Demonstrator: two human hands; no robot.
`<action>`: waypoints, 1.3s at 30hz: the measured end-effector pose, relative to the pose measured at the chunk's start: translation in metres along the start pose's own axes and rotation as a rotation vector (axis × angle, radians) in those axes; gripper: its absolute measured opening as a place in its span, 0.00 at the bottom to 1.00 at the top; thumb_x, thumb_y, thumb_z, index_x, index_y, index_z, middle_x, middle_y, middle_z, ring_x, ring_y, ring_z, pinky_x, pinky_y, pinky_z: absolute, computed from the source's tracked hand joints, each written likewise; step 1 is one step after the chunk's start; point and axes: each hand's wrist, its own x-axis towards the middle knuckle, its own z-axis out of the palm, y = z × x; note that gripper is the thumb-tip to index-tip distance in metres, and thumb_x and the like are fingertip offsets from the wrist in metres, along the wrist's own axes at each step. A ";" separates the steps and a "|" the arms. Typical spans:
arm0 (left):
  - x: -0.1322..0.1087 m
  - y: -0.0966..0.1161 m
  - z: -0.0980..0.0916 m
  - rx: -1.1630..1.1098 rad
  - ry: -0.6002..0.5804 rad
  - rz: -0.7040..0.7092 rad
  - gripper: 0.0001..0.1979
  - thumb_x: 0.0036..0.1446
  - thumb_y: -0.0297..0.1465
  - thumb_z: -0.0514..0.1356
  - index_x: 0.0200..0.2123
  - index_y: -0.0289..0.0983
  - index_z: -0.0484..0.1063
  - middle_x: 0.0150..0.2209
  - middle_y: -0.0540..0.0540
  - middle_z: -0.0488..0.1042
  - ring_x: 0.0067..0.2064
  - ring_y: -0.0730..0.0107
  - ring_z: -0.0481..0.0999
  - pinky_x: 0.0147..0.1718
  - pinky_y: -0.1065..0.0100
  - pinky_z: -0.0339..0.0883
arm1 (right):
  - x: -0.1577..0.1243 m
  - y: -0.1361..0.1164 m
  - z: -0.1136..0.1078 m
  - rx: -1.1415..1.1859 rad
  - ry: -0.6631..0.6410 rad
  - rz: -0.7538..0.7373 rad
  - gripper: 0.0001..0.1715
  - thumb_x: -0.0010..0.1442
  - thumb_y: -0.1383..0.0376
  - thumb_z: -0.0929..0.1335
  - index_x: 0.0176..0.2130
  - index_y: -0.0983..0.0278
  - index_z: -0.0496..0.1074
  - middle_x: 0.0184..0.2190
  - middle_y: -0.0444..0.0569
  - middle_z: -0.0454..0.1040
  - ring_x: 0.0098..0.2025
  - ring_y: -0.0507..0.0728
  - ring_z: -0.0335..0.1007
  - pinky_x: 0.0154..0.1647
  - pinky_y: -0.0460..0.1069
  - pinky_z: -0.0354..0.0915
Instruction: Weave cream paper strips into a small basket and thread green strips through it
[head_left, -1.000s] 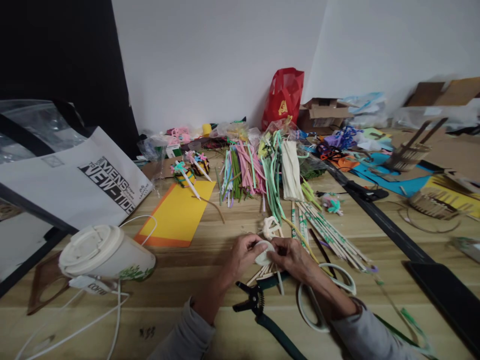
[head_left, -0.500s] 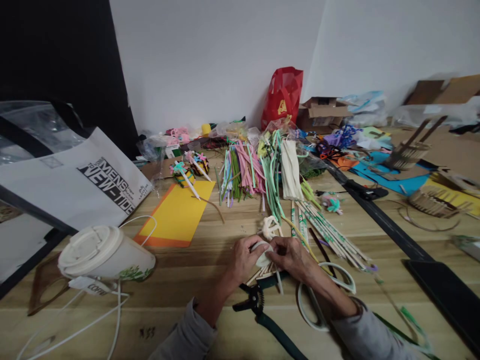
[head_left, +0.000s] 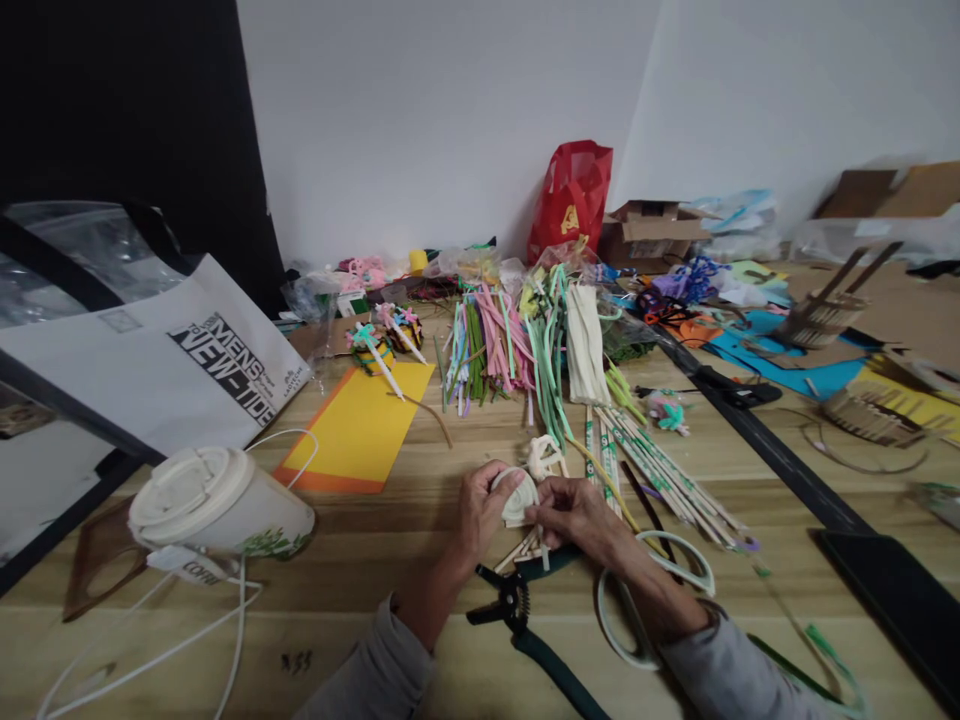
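Observation:
My left hand (head_left: pixel 480 510) is closed on a cream coiled disc (head_left: pixel 516 498), its thumb lying over the coil's face. My right hand (head_left: pixel 571 512) pinches at the disc's right edge, where a pale strip (head_left: pixel 545 555) hangs down. The coil looks wound from a flat cream strip, but its material is too small to tell. Just beyond my hands lies a small cream looped piece (head_left: pixel 543 455). Below them are dark-green-handled pliers (head_left: pixel 510 603), and scissors with white handles (head_left: pixel 626 630) lie under my right forearm. Thin pale sticks (head_left: pixel 519 552) show beneath the disc.
Bunches of coloured pipe cleaners (head_left: pixel 499 340) and green-printed paper-wrapped sticks (head_left: pixel 660 470) lie ahead. A lidded paper cup (head_left: pixel 225 510) with white cables stands left, near a yellow-orange sheet (head_left: pixel 360 430). A black phone-like slab (head_left: pixel 892 590) lies right. A red bag (head_left: pixel 571 205) stands at the back.
The disc has turned so its coiled face now shows more fully. My right fingers have shifted slightly down its edge, and the hanging strip has moved a little left.

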 end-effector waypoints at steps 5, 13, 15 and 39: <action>-0.005 0.007 0.003 0.014 0.060 0.033 0.18 0.51 0.42 0.61 0.20 0.35 0.66 0.20 0.54 0.62 0.24 0.75 0.59 0.25 0.73 0.55 | 0.001 -0.002 0.001 0.064 -0.006 0.062 0.22 0.43 0.51 0.77 0.27 0.64 0.70 0.14 0.39 0.72 0.16 0.51 0.67 0.20 0.46 0.64; -0.006 0.004 0.008 0.025 0.155 0.061 0.15 0.53 0.40 0.59 0.22 0.35 0.69 0.20 0.53 0.64 0.24 0.74 0.61 0.25 0.73 0.57 | 0.001 -0.002 0.010 0.201 0.018 0.096 0.25 0.38 0.51 0.79 0.26 0.65 0.70 0.16 0.42 0.74 0.18 0.51 0.70 0.22 0.45 0.66; -0.008 0.004 0.009 0.027 0.176 0.068 0.15 0.53 0.40 0.59 0.22 0.35 0.69 0.20 0.53 0.65 0.24 0.74 0.61 0.25 0.73 0.57 | 0.001 -0.002 0.014 0.255 0.020 0.108 0.26 0.38 0.50 0.79 0.25 0.66 0.70 0.16 0.43 0.75 0.18 0.51 0.70 0.22 0.45 0.66; -0.010 -0.003 0.015 -0.093 0.115 0.028 0.17 0.53 0.43 0.61 0.29 0.33 0.75 0.26 0.48 0.73 0.30 0.70 0.69 0.30 0.73 0.64 | -0.001 -0.001 0.015 0.211 0.063 -0.048 0.23 0.47 0.48 0.74 0.27 0.64 0.71 0.13 0.39 0.68 0.14 0.48 0.60 0.17 0.44 0.55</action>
